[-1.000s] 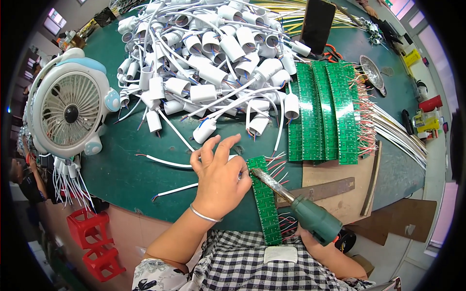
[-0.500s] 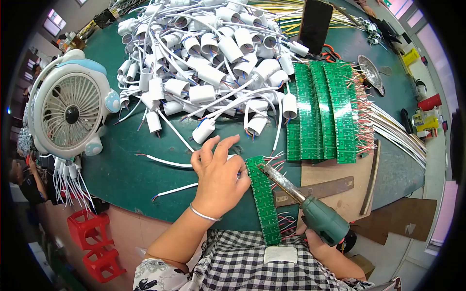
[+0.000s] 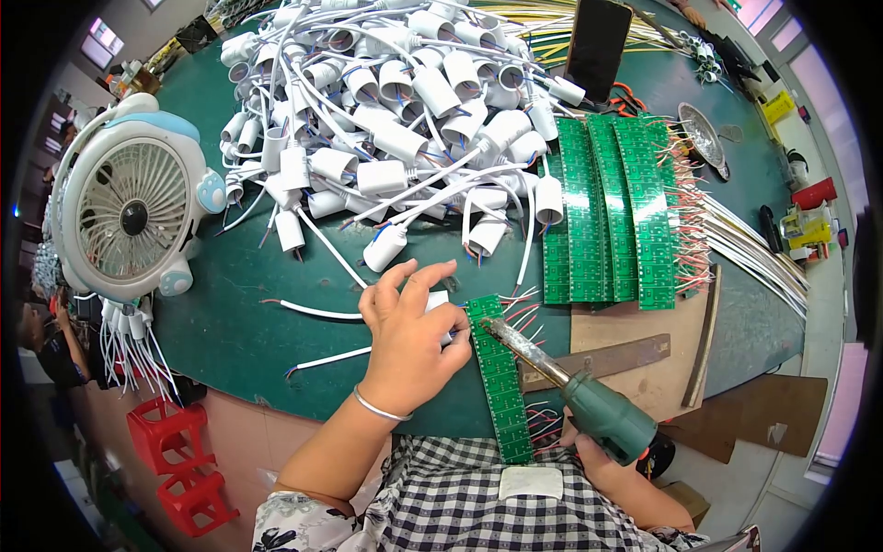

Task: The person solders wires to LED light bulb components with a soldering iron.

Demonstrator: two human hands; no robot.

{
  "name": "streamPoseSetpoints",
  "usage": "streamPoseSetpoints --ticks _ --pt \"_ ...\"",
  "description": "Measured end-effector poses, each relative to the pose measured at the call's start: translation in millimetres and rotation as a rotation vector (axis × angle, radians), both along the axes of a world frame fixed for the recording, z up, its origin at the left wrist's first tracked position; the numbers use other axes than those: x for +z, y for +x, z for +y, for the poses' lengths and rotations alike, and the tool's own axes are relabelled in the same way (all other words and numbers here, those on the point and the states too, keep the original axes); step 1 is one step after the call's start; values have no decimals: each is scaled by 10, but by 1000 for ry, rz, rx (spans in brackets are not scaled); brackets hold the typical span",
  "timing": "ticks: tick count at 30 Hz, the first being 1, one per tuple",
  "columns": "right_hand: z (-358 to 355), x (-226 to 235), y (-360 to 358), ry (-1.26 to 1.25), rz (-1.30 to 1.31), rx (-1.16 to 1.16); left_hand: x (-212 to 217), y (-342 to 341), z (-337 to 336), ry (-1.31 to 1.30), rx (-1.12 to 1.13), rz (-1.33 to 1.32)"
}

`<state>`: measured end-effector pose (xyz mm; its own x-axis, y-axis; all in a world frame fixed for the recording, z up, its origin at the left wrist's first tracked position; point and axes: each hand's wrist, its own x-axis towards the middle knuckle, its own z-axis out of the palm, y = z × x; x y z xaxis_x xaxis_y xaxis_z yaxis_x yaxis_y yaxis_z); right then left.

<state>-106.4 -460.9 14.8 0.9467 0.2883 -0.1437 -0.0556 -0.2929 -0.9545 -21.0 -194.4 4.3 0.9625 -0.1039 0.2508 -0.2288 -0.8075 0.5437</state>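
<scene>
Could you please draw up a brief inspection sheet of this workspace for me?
Surface: green tabletop, partly covered.
Work items: narrow green circuit board, reaching past the tabletop's near edge; soldering iron, its tip at the board's upper part, contact unclear.
Clutter: heaped white lamp sockets, phone, fan, stacked green boards.
Hands: left hand beside the board's upper end, grip unclear; right hand, partly hidden, holds the soldering iron.
Cables: two white cables with coloured wire ends, left of the left hand.
Surroundings: red stools on the floor at left.
</scene>
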Motion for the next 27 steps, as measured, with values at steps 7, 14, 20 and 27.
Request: streamPoseSetpoints --ticks 7,14,20,27 --pt "-21 -5 10 -114 -27 75 -10 1 -21 37 -10 1" --pt "-32 -9 -5 -172 -37 108 -26 -1 -28 13 -7 3" --pt "15 40 75 -191 -117 157 -46 1 -38 14 4 -7" --pt "50 59 107 -188 -202 131 -29 8 -34 30 13 6"
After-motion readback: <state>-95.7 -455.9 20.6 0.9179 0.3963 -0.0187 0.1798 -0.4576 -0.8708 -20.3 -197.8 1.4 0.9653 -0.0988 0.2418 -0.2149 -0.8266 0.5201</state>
